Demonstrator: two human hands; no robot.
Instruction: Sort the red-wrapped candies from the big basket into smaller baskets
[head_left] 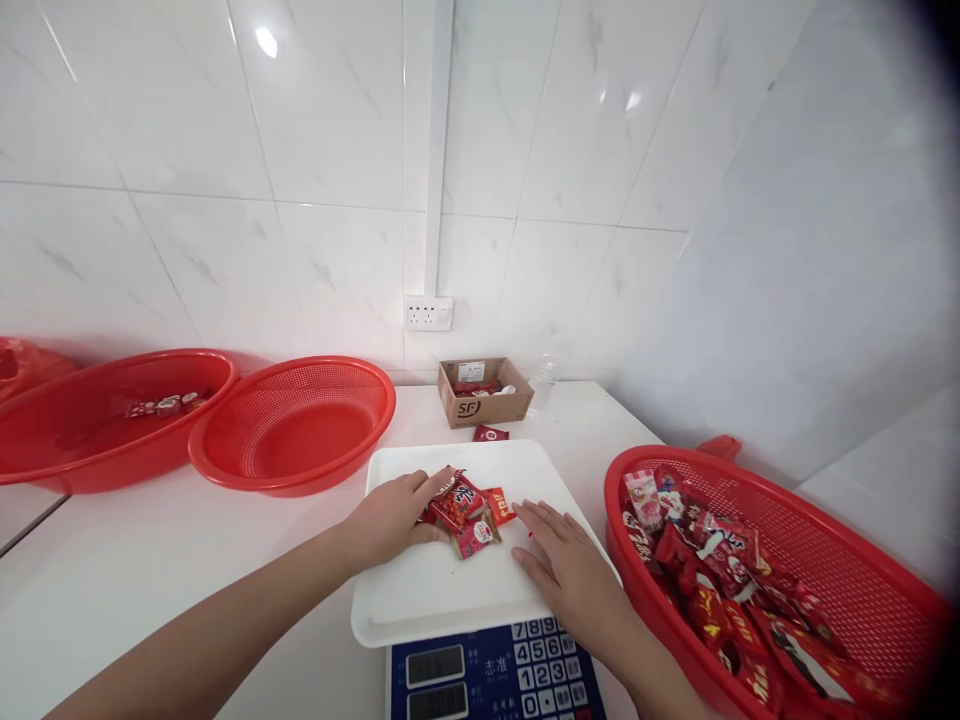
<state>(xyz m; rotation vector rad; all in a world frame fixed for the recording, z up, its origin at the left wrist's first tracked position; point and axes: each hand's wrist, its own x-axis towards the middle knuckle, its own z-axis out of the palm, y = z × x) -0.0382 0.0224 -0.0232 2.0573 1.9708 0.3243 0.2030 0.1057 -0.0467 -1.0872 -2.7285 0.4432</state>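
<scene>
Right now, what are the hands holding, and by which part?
The left hand has its fingers over the top corner of a red snack pack; whether it grips cannot be told. The right hand holds nothing, flat beside it.

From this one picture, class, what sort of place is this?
Probably a small packing or sorting room: a digital weighing scale under a white tray, a red basket of wrapped sweets, a cardboard box.

Left hand [391, 520] on red candy packets [457, 510] atop white tray [427, 590] (right hand [570, 570] beside).
</scene>
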